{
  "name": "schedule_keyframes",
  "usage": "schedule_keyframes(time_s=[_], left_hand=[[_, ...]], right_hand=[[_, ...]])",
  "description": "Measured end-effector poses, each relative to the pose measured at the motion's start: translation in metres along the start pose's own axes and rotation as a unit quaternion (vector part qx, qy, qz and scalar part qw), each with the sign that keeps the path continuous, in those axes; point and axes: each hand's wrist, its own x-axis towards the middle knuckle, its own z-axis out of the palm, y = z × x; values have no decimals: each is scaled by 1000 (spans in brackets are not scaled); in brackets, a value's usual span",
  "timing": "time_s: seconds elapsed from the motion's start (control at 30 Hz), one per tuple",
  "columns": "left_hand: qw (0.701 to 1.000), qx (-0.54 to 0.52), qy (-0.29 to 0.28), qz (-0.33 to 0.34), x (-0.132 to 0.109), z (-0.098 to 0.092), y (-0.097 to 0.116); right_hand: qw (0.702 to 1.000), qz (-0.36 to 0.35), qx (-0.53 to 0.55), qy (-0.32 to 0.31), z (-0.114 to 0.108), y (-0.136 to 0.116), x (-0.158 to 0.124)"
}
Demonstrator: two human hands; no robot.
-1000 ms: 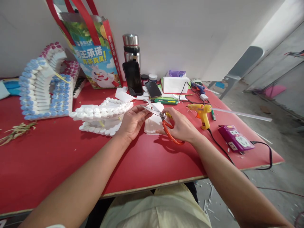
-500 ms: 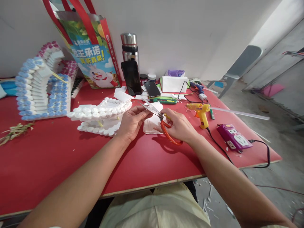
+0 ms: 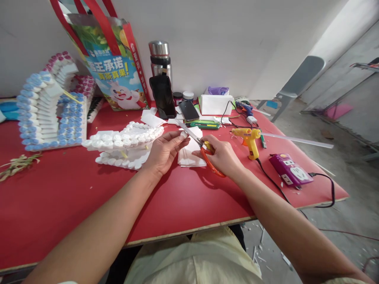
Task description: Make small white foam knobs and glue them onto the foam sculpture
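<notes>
Between the fingertips of my left hand (image 3: 166, 152) is a small white piece (image 3: 184, 134), pinched near the blades. My right hand (image 3: 220, 154) is closed around the orange handles of the scissors (image 3: 211, 162), whose blades point up and left beside the white piece. Under the scissors lies a stack of white paper (image 3: 186, 157). Left of my left hand stands a white curved structure (image 3: 118, 139) covered in small white rolls. A yellow glue gun (image 3: 250, 142) lies to the right of my right hand.
Blue-and-white structure (image 3: 71, 122), printed bag (image 3: 118, 75) and steel flask (image 3: 160, 55) stand at the back. Nearby are an upright black phone (image 3: 162, 96), a flat phone (image 3: 188, 110) and a green cutter (image 3: 205, 125). A purple power strip (image 3: 291, 170) with cable sits right.
The white piece now shows at my left fingertips, where the blades were before. The scissors have shifted slightly, with the blades closer together, and my left fingers have turned.
</notes>
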Motion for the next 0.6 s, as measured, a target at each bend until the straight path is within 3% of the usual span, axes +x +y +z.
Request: schedule_keyframes(time_s=[0.13, 0.27, 0.6], left_hand=[[999, -17, -17, -22, -1, -1, 3], [997, -25, -53, -49, -1, -3, 4], [991, -39, -69, -106, -2, -4, 7]], right_hand=[[995, 72, 20, 67, -4, 6, 4], [987, 107, -55, 109, -12, 21, 11], [944, 186, -271, -9, -17, 20, 13]])
